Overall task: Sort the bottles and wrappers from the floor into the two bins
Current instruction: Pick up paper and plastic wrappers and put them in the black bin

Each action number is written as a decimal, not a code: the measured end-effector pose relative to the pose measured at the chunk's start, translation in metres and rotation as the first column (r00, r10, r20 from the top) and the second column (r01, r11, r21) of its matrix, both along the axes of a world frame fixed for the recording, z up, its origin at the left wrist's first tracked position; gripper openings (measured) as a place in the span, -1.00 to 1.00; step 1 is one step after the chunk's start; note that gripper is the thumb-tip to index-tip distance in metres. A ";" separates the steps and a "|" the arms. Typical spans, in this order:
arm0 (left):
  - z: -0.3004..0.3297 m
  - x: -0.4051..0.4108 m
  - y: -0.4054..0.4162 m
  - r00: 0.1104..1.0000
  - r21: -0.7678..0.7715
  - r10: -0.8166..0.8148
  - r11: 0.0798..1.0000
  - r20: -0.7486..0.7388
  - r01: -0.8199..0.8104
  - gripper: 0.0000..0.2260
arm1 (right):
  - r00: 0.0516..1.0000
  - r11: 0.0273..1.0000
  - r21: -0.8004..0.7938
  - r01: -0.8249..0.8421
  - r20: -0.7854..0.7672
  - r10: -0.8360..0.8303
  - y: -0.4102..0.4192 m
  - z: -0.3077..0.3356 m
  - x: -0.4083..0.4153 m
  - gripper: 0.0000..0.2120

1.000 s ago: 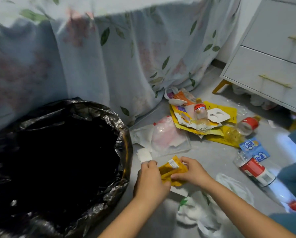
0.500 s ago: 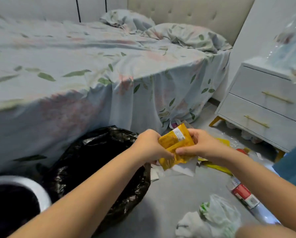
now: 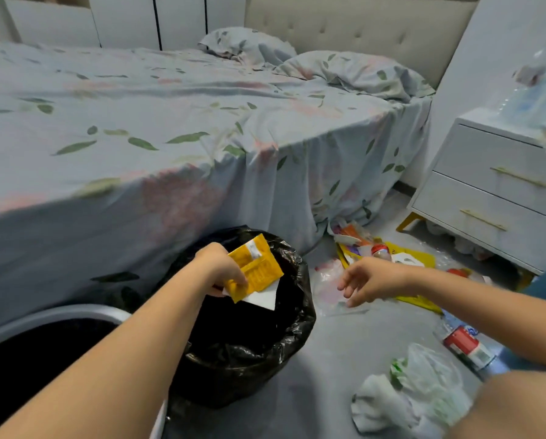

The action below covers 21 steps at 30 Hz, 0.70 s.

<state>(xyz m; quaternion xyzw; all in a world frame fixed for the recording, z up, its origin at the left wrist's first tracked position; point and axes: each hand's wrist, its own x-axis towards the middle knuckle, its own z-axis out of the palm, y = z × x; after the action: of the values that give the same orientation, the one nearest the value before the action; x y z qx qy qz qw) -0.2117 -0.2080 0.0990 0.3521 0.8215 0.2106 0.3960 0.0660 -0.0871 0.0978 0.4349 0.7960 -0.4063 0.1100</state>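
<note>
From the head camera, the left hand (image 3: 221, 267) has its grip closed on a yellow wrapper (image 3: 255, 268) and a white paper (image 3: 263, 297) tucked under it. Both are held over the open mouth of the black bin (image 3: 292, 327), which has a black bag in it. A second bin with a grey rim (image 3: 53, 316) sits at the bottom left, just beside the black one.

The right hand (image 3: 374, 280) holds nothing. Its grip is wide, with the fingers spread, and it hangs above the floor (image 3: 322, 375) to the right of the black bin.

More trash lies on the floor near the bed (image 3: 138, 122) and the white drawers (image 3: 500, 198): a pile of yellow wrappers (image 3: 424, 258), a small bottle with a red cap (image 3: 381, 252) lying on that pile, a bottle with a red label (image 3: 466, 346), and a crumpled plastic bag (image 3: 424, 394) at the bottom right.
</note>
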 end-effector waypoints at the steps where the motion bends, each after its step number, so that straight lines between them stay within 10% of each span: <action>1: -0.010 -0.001 -0.005 1.000 -0.031 0.006 0.999 -0.016 -0.007 -0.68 | 1.000 1.000 0.012 0.025 0.017 -0.026 0.002 -0.002 0.001 -0.74; 13: -0.005 0.005 0.002 0.937 -0.113 -0.164 0.984 -0.309 0.135 -0.55 | 0.916 0.943 0.233 -0.240 0.374 0.141 -0.008 -0.025 0.012 -0.76; 17: 0.022 0.013 0.027 0.881 0.077 -0.149 0.976 -0.449 0.204 -0.87 | 0.899 0.926 0.273 -0.261 0.419 0.130 -0.001 -0.022 0.017 -0.76; 21: 0.027 0.037 0.047 0.802 0.184 -0.152 0.933 -0.577 0.309 -0.78 | 0.881 0.916 0.289 -0.279 0.457 0.124 0.000 -0.045 0.029 -0.77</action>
<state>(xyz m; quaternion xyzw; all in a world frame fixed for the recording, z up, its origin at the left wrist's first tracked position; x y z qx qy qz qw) -0.1752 -0.1614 0.1263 0.5464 0.8146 0.1590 0.1123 0.0946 -0.0871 0.0524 0.4394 0.8523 -0.1402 0.2466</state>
